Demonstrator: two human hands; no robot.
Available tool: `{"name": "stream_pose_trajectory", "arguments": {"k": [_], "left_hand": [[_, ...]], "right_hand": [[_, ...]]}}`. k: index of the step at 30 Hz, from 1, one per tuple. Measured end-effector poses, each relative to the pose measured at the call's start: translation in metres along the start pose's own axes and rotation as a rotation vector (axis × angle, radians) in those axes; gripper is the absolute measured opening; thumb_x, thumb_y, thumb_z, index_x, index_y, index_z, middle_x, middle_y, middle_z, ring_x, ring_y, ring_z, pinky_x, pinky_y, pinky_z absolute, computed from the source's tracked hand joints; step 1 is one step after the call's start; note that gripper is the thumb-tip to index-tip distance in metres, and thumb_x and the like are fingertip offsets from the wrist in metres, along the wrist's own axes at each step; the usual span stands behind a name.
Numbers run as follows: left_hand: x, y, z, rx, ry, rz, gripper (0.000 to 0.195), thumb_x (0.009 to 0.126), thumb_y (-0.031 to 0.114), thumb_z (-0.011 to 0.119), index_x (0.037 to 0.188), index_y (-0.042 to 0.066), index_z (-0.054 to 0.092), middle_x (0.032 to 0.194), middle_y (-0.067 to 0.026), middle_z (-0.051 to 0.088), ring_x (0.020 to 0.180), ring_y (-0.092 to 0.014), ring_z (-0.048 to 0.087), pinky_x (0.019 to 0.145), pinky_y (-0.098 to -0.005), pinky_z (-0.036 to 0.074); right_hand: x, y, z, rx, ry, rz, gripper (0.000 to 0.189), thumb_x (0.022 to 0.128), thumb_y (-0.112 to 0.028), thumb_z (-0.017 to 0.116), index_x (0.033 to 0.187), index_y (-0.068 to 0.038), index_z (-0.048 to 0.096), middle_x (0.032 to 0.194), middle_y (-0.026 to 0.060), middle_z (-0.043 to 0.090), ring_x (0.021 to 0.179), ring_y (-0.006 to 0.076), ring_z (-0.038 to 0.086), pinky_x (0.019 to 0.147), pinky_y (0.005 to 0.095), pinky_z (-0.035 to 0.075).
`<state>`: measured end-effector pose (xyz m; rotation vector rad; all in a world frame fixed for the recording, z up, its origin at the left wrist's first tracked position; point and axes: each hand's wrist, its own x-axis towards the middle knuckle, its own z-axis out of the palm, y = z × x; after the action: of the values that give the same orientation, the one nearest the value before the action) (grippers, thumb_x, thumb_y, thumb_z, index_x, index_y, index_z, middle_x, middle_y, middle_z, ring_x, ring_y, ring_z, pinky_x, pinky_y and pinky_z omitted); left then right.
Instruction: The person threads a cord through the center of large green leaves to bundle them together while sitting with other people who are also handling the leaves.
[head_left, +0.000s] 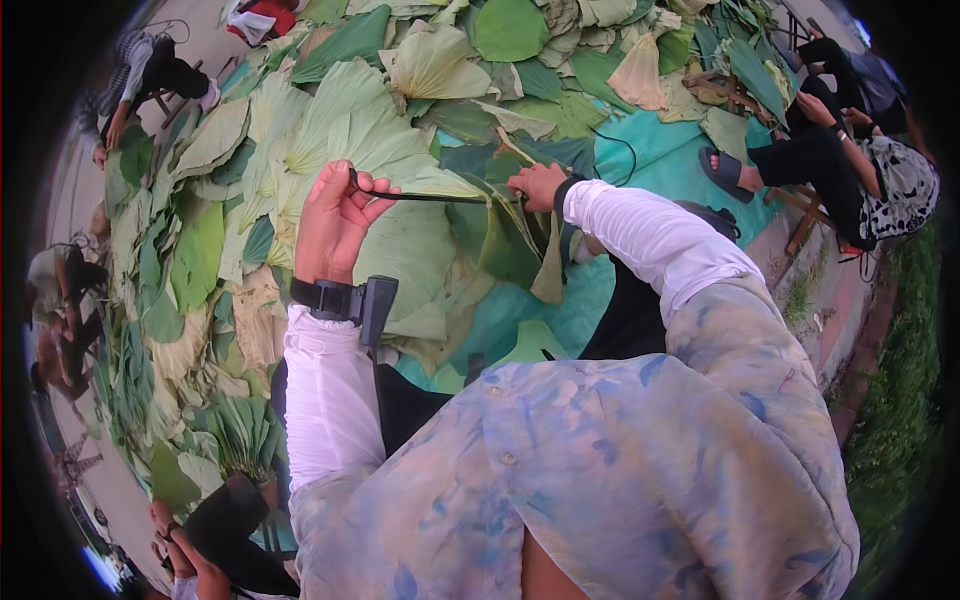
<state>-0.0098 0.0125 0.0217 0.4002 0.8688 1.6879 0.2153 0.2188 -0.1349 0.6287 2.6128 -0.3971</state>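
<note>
Between thumb and fingers, my left hand (337, 221) pinches one end of a thin black cord (442, 198). The cord runs taut to the right, up to a bundle of folded green lotus leaves (514, 244). My right hand (536, 186) grips the top of that bundle, near where the cord meets it; the fingers partly hide the grip. Broad pale lotus leaves (405, 259) lie flat beneath and beside my left hand. A black wrist strap with a device (345, 300) sits on my left wrist.
A heap of green and dried leaves (442, 64) spreads ahead and left. Teal sheeting (667, 146) shows beneath it. A seated person's sandalled foot (739, 176) is at right, near a wooden stool (806, 217). Other people sit along the left, one holding a leaf (136, 154).
</note>
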Motion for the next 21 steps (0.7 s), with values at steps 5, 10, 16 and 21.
{"name": "stream_pose_trajectory", "arguments": {"k": [5, 10, 16, 21], "left_hand": [[-0.011, 0.02, -0.017, 0.019, 0.055, 0.094, 0.012, 0.088, 0.017, 0.045, 0.083, 0.006, 0.046, 0.071, -0.0068, 0.054, 0.074, -0.024, 0.059, 0.071, -0.0387, 0.052], [-0.024, 0.054, -0.034, -0.171, 0.036, 0.19, 0.01, 0.087, 0.015, 0.047, 0.084, 0.005, 0.046, 0.068, -0.0021, 0.048, 0.064, -0.014, 0.051, 0.073, -0.0325, 0.049], [-0.032, 0.068, -0.046, -0.198, 0.047, 0.242, 0.009, 0.087, 0.012, 0.047, 0.084, 0.003, 0.045, 0.069, -0.0024, 0.046, 0.067, -0.014, 0.051, 0.077, -0.0331, 0.047], [-0.041, 0.074, -0.05, -0.146, 0.154, 0.324, 0.01, 0.087, 0.012, 0.047, 0.082, 0.003, 0.046, 0.069, -0.003, 0.048, 0.069, -0.014, 0.052, 0.078, -0.033, 0.048]], "right_hand": [[0.0, 0.011, -0.002, -0.023, 0.05, 0.1, 0.041, 0.066, -0.014, 0.059, 0.105, -0.023, 0.051, 0.103, 0.0042, 0.055, 0.1, 0.0275, 0.049, 0.078, 0.047, 0.038], [-0.004, 0.054, 0.005, -0.175, 0.166, 0.152, 0.033, 0.065, -0.003, 0.054, 0.098, -0.009, 0.054, 0.095, 0.012, 0.055, 0.092, 0.0311, 0.052, 0.073, 0.0411, 0.046], [-0.004, 0.095, 0.024, -0.298, 0.272, 0.18, 0.016, 0.072, -0.005, 0.048, 0.085, -0.005, 0.056, 0.087, 0.0118, 0.054, 0.085, 0.0281, 0.053, 0.07, 0.0373, 0.047], [0.0, 0.125, 0.027, -0.337, 0.43, 0.367, 0.013, 0.077, -0.009, 0.044, 0.08, -0.008, 0.056, 0.081, 0.0083, 0.053, 0.079, 0.0243, 0.054, 0.065, 0.0339, 0.048]]}}
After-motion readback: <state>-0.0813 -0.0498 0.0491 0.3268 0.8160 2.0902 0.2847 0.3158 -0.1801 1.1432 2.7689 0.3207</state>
